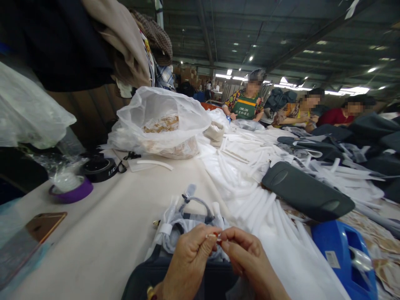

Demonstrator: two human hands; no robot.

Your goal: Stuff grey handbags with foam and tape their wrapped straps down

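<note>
My left hand [194, 250] and my right hand [245, 254] meet at the near middle, fingertips pinched close together. Between them shows a small white and red piece [215, 236], too small to name; it could be a thin strip or cord end. Under my hands sits a dark bag [146, 277], its lower part cut off by the frame. Just beyond my fingers, the bag's handle [200, 201] stands up, partly wrapped in clear plastic and white foam [166, 228].
A large translucent sack [162, 141] stands behind. White foam tubes [246, 204], a dark grey panel [306, 189] and a blue plastic container [340, 254] lie right. Left are a phone [40, 229] and a purple tape roll [73, 192]. Several co-workers [246, 106] sit farther back.
</note>
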